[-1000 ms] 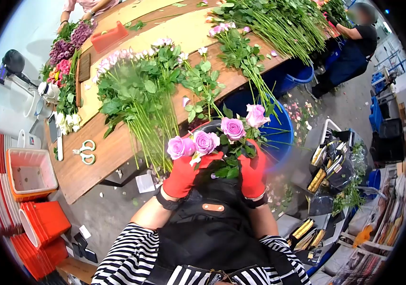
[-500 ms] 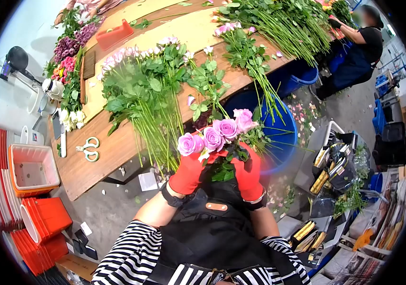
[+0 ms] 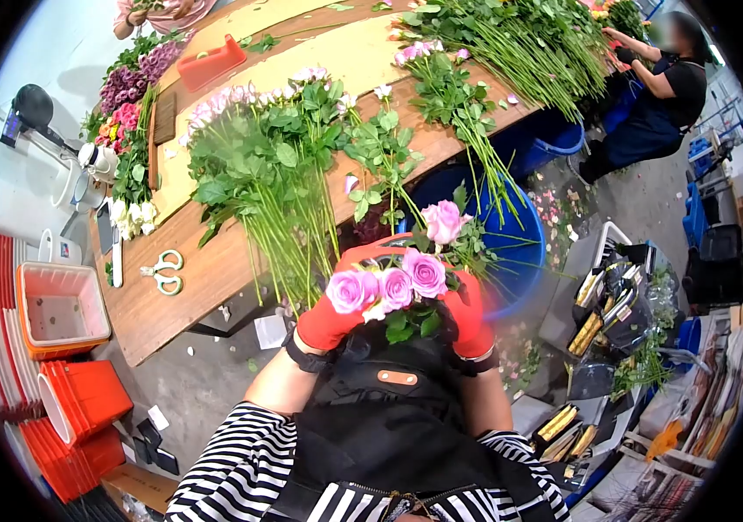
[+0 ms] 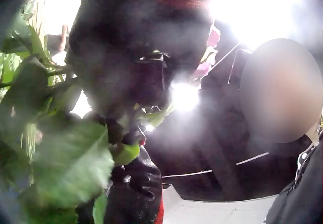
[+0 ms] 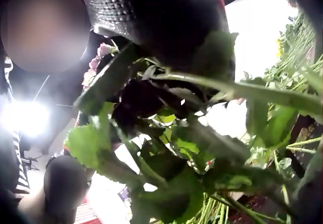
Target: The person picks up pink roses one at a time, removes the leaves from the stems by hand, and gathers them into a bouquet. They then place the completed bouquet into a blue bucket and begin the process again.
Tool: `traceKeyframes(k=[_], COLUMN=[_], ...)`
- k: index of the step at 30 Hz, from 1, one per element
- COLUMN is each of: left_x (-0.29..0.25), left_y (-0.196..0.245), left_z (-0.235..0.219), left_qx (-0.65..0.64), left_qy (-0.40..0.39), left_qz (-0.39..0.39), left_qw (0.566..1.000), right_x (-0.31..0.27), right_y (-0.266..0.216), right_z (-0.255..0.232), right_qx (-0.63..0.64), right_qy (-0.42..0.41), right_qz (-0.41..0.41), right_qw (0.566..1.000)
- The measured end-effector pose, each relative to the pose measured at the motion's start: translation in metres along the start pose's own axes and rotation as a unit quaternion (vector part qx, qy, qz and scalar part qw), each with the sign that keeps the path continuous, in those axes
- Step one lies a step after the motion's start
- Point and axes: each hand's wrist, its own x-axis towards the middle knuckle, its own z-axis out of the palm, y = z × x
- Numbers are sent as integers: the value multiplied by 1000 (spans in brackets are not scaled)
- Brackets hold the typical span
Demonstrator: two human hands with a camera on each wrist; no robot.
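Note:
Both hands wear red gloves and hold a small bunch of pink roses [image 3: 393, 283] close to my chest, over a black apron. My left hand [image 3: 337, 311] grips the bunch from the left, below the blooms. My right hand [image 3: 469, 311] grips the stems and leaves from the right. One rose [image 3: 444, 221] stands higher than the other three. In the left wrist view the dark glove palm [image 4: 133, 57] is wrapped around stems among green leaves [image 4: 70, 163]. Stems and leaves [image 5: 181, 148] under the right glove [image 5: 161, 22] fill the right wrist view.
A wooden table [image 3: 206, 270] carries piles of long-stemmed roses [image 3: 258, 174], scissors [image 3: 161, 272] and a red tray [image 3: 208, 63]. Blue buckets [image 3: 511, 235] stand below its edge. Orange crates [image 3: 58, 313] sit at left. Another person [image 3: 659, 87] works at the far right.
The bunch came lower and closer to my chest. Three blooms now sit level while one rose stands higher and farther right. Both hands kept their grip.

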Motion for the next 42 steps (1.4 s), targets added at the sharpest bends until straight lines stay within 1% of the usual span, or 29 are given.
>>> traceKeyframes(k=[2,3,4,5,7,8,9,10,12,15,16,17,18,20,22,24,25,28,30,31,33,34,36,37,38,39,40,42], left_x=[4,4,3,2,1,0,0,-1,0,7,7,6,6,5,7,-2,-2,-1,0,0,-2,-4,-7,-8,-9,-11,-10,-10], left_y=[-6,-7,-6,-5,2,5,3,5,15,5,7,8,5,-2,-9,-3,-4,-5,0,1,-3,-4,-8,-10,-11,-12,-10,-6], left_z=[-2,0,5,10,11,12,16,19,26,27,30,32,30,27,23,27,30,27,25,25,24,25,23,20,17,12,8,9], left_qx=[57,54,23,-9,-43,-61,-92,-70,-24,-60,-75,-90,-62,-8,-20,-18,-38,-40,15,34,36,53,101,140,239,328,479,478], left_qy=[-15,7,29,53,80,94,106,117,140,116,116,117,112,107,77,110,120,96,92,94,117,139,166,171,142,120,90,92], left_qz=[38,61,41,23,-14,-31,-14,-10,-2,-1,-1,-1,16,50,93,25,28,39,26,20,10,13,28,48,105,156,246,252], left_qw=[998,997,998,998,996,993,990,991,990,991,990,989,992,993,993,993,992,994,995,995,992,989,980,974,955,924,838,837], right_x=[-2,2,5,-1,13,18,22,23,24,33,37,37,37,39,39,38,38,37,36,36,36,37,37,39,38,37,37,39], right_y=[-7,-2,-1,-7,-50,-57,-58,-68,-82,-100,-112,-112,-112,-101,-96,-96,-96,-97,-97,-97,-101,-103,-105,-108,-108,-108,-109,-116], right_z=[-2,-1,0,-2,3,3,0,-5,-9,-6,-2,2,4,2,3,3,3,-1,-3,-2,1,2,5,7,7,5,4,4], right_qx=[-32,-27,-21,116,106,101,115,95,9,-79,-114,-131,-147,-102,-64,-33,-23,4,19,41,84,81,74,56,16,-24,-64,-141], right_qy=[-7,-13,-19,-8,45,71,98,116,142,120,120,126,133,127,124,127,126,117,103,103,102,119,152,188,198,207,217,221], right_qz=[-25,6,37,129,37,-8,-12,-33,-66,-150,-148,-134,-120,-129,-135,-139,-135,-121,-111,-92,-52,-56,-63,-96,-102,-108,-114,-133], right_qw=[999,1000,999,985,993,992,988,988,988,978,975,974,973,978,981,981,983,986,988,990,990,988,984,976,975,972,967,956])
